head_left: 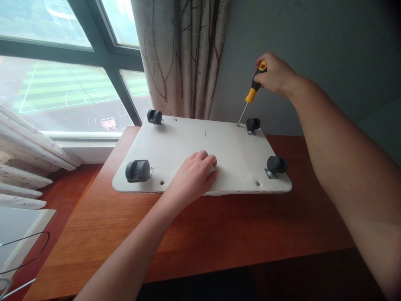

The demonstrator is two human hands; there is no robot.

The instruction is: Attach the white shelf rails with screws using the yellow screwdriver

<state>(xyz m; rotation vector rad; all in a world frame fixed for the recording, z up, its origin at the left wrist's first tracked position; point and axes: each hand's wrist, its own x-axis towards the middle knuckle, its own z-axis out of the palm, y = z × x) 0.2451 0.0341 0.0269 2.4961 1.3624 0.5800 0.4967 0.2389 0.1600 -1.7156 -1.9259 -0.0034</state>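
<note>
At left, the left hand [196, 173] lies over the near side of a white board [181, 144], which rests on the wooden tabletop [188, 234]. Its fingers are bent and close together; whether they pinch anything, we cannot tell. We judge this hold a weak point: should its pressure ease, the board could swivel on the wood under a twist from the tool. At right, the right hand [274, 74] has its fingers closed around the handle of a yellow-and-black screwdriver [250, 94], whose shaft leans down to a small metal fitting [238, 126] near the far edge. That slant, in our view, could let the tip slip, scratch the pale face or knock the caster just beside it.

The board itself shows us a smooth face with rounded corners and a thin dark line along its near edge. Across it from the left, we count a near-left caster [138, 171] and a far-left caster [154, 117], both grey, a dark hole [162, 182], a short dark stroke [205, 133], a black far-right caster [253, 124], a round metal insert [257, 183] and a black near-right caster [277, 164].
</note>
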